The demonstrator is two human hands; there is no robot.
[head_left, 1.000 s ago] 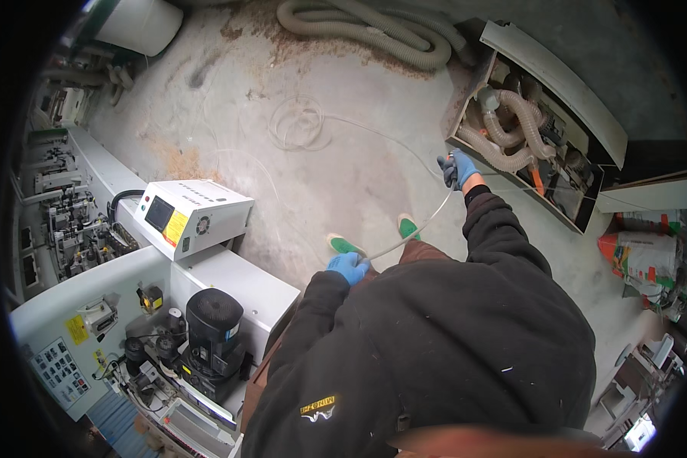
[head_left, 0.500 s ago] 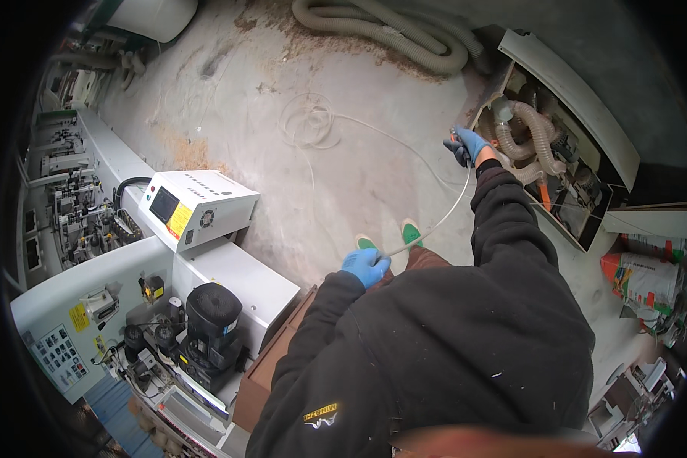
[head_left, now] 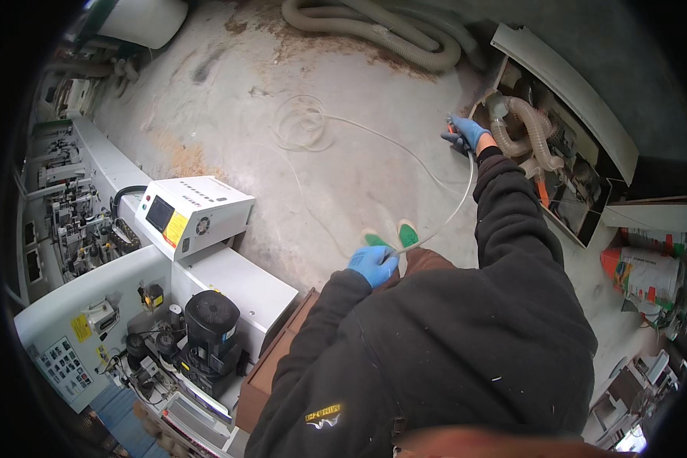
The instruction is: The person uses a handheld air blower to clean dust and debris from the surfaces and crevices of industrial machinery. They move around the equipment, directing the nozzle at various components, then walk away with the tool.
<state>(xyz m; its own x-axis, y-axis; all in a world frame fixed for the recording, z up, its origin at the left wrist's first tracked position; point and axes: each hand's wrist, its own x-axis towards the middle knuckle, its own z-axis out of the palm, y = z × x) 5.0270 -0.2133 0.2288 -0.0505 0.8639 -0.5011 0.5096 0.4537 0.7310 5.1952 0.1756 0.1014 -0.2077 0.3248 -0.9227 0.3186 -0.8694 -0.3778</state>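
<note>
My right hand [head_left: 472, 134], in a blue glove, is stretched forward beside an open machine cabinet. It grips a small air blow gun [head_left: 456, 140], dark with an orange part, mostly hidden by the fingers. From the gun a thin pale air hose [head_left: 466, 191] bends back toward my body. My left hand [head_left: 374, 265], also blue-gloved, is closed around this hose near my waist. Farther off, more of the hose lies in loose loops [head_left: 304, 128] on the floor.
At the right stands the open cabinet [head_left: 626, 145] with clear ribbed ducts [head_left: 538, 130] inside. A thick grey corrugated hose [head_left: 412, 53] lies at the back. The left side holds a long white machine with a control box [head_left: 198, 210] and black motor [head_left: 210, 328]. Bags [head_left: 649, 271] stand at the right.
My view has shifted slightly. My right hand has turned a little with the blow gun, staying by the cabinet; my left hand keeps its hold on the hose.
</note>
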